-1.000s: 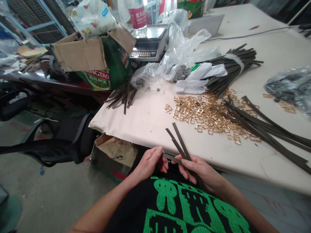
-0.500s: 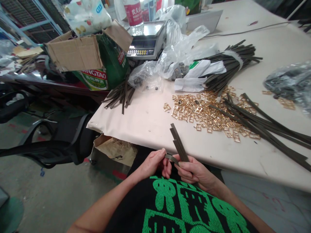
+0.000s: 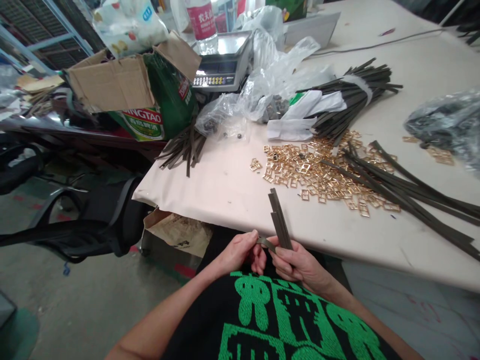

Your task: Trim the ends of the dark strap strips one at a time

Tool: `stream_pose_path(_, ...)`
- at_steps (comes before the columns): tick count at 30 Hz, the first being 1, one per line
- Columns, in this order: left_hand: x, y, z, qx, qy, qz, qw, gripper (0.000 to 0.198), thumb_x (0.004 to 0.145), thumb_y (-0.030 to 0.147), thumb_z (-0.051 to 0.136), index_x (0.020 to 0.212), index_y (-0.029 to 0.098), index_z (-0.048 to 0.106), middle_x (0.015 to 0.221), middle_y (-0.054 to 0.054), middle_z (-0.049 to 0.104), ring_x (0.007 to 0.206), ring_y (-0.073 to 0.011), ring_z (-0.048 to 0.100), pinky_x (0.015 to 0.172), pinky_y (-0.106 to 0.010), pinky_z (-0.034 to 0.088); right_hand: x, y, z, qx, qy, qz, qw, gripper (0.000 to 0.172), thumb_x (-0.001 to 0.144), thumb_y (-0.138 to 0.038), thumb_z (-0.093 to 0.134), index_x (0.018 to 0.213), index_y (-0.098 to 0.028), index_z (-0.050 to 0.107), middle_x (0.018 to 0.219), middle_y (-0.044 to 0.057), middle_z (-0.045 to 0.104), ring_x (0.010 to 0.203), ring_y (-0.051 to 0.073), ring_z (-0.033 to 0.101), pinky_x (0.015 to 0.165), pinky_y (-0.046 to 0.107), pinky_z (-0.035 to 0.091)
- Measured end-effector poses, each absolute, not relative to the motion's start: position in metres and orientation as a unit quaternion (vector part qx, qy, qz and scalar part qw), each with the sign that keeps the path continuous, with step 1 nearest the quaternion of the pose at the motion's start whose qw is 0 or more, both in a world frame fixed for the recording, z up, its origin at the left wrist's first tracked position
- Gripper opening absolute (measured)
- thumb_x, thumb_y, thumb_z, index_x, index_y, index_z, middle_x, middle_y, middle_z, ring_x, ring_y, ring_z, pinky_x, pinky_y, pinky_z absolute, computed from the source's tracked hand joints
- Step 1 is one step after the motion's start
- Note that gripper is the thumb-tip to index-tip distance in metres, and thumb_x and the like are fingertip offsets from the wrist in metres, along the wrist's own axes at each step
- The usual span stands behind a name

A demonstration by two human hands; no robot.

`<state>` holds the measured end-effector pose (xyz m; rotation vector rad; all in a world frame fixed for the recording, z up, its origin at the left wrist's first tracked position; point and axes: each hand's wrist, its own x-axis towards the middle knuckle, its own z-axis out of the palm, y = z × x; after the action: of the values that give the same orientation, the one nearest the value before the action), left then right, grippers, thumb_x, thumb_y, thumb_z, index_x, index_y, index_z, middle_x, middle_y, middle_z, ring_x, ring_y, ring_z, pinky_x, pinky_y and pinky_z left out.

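My right hand (image 3: 298, 262) is closed around a few dark leather straps (image 3: 279, 220) whose free ends stick up over the table edge. My left hand (image 3: 236, 252) pinches the short bent end of one strap (image 3: 265, 243) just left of the right hand. Both hands are in front of my chest, below the table edge. A heap of small gold buckles (image 3: 315, 172) lies on the table beyond the hands. More loose dark straps (image 3: 405, 192) stretch across the buckles to the right.
A tied bundle of dark straps (image 3: 360, 92) lies further back, with white wrapping (image 3: 300, 122) and clear plastic bags (image 3: 270, 80). A digital scale (image 3: 225, 62) and an open green carton (image 3: 150, 95) stand at the back left. A grey bag (image 3: 446, 125) sits at right. Black chair (image 3: 75, 230) at left.
The straps in my right hand have closed from a spread V into a tight stack. Both hands have drawn slightly closer together; the left keeps pinching the bent end.
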<state>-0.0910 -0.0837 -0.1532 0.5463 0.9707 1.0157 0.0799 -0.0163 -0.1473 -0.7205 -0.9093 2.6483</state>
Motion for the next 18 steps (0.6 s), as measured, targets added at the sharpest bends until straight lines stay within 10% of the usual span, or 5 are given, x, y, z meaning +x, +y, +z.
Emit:
stream_pose_path(12,-0.07,-0.055,-0.111,0.519,0.479,0.437,0.558,0.03,0.084,0.044,0.063,0.093,0.016,0.067,0.095,-0.006,0.065,0.095,-0.0239,0.058,0.087,-0.034,0.045,0.068,0.004,-0.091,-0.269,-0.483,0.748,0.368,0.016,0.087,-0.041,0.067,0.087,-0.025,0.064,0.079,0.0,0.066,0.074,0.017,0.062,0.072,0.032,0.052)
stream_pose_path(18,-0.068,-0.049,-0.114,0.546,0.5,0.357,0.57,0.033,0.091,0.041,0.053,0.075,0.015,0.066,0.069,-0.001,0.058,0.067,-0.0154,0.052,0.066,-0.026,0.041,0.087,0.02,-0.077,-0.32,-0.382,0.682,0.535,0.01,0.085,-0.033,0.072,0.09,-0.028,0.065,0.081,-0.003,0.067,0.079,0.014,0.065,0.083,0.03,0.055)
